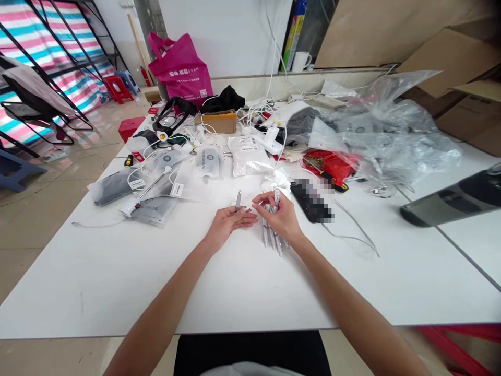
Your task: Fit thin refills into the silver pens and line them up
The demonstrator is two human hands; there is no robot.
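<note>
My left hand [230,223] is closed on a pen, thumb against its lower part and fingers beneath. The pen's grey tip [238,198] points up. At its thumb tip, meeting my right fingertips, is a small white piece [249,208]; its kind is too small to tell. My right hand [285,219] is closed in a pinch on that piece. A white, pen-like stick [277,196] also stands up among the right fingers. Under the right hand, several white pens [274,239] lie side by side on the white table [235,292], partly covered by the hand.
Right of my hands lies a dark phone [309,201] with a grey cable [352,235]. A large bottle [450,201] lies farther right. Packets [250,156], tangled cables and a red bag [332,164] crowd the back. Bagged devices [117,185] lie left.
</note>
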